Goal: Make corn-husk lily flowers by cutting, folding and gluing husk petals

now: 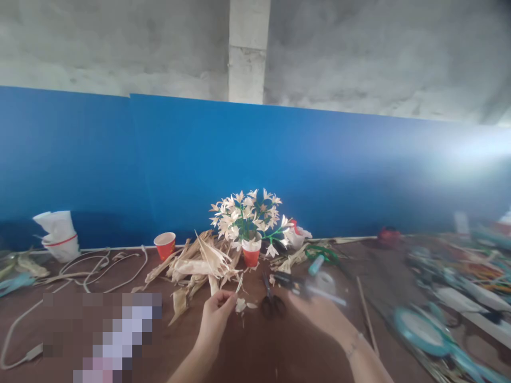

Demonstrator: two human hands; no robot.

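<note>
On the brown tabletop [255,356], in the head view, the left hand [216,318] pinches a slim pale strip [239,283] between thumb and fingers, above pale scraps [241,305]. The blurred right hand [313,310] reaches to a dark tool [288,280]; whether its fingers have closed around it, I cannot tell. Dark scissors [272,305] lie between the hands. Beyond stand white flowers [248,208] in a red-and-white cup [251,257], just beside dry husks [199,266].

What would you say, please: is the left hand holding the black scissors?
No, the black scissors lie on the brown table, apart from the left hand, whose fingers pinch a pale strip.
</note>
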